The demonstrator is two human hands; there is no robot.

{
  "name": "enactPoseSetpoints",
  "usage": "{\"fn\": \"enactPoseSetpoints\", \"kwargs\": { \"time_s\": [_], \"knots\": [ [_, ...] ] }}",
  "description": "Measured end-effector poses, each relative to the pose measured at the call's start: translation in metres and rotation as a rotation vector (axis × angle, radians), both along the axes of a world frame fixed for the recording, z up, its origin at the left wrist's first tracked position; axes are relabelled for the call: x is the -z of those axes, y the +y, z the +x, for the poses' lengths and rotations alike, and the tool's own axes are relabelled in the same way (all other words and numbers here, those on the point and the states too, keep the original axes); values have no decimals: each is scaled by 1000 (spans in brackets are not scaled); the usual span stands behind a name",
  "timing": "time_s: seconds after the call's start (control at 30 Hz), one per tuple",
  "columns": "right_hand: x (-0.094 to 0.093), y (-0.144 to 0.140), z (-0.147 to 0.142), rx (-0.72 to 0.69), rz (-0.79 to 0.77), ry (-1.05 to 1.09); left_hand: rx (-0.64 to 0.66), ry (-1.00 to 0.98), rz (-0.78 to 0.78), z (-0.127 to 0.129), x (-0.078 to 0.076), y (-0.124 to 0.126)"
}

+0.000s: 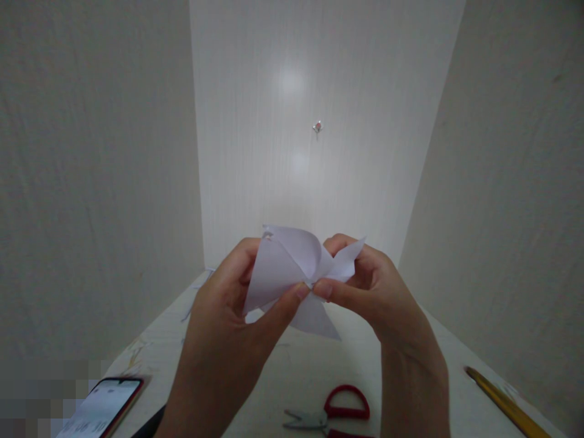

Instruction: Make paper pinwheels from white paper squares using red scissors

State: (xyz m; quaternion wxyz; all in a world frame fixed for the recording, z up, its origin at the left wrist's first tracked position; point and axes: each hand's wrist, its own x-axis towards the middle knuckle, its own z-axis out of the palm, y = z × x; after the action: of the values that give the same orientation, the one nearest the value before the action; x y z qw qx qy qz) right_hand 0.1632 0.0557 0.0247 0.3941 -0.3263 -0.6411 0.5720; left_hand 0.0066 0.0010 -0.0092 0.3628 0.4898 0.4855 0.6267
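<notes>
A white paper pinwheel (278, 271) is held up in front of me between both hands. Its vanes curl toward the centre, and one corner points down below my thumbs. My left hand (232, 304) grips it from the left, the thumb tip pressed near the centre and the fingers hidden behind the paper. From the right, my right hand (369, 283) pinches it too, its thumb close to the left thumb at the centre. Something small and yellowish shows between the thumb tips; I cannot make out what it is.
Red-handled scissors (326, 418) lie open on the white table (283, 365). A phone (107, 407) rests at the lower left beside a dark object (150, 423). A yellow-brown pencil-like stick (502, 401) lies at the right. Pale walls (301, 182) enclose three sides.
</notes>
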Motion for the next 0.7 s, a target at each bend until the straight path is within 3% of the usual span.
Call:
{"fn": "enactPoseSetpoints", "kwargs": {
  "time_s": [0.47, 0.7],
  "knots": [
    [0, -2, 0, 22, -9, -1, -101, 104, 156, 0, -2, 0],
    [-3, -7, -2, 50, 48, -17, -11, -9, 112, -2, 1, -1]
  ]
}}
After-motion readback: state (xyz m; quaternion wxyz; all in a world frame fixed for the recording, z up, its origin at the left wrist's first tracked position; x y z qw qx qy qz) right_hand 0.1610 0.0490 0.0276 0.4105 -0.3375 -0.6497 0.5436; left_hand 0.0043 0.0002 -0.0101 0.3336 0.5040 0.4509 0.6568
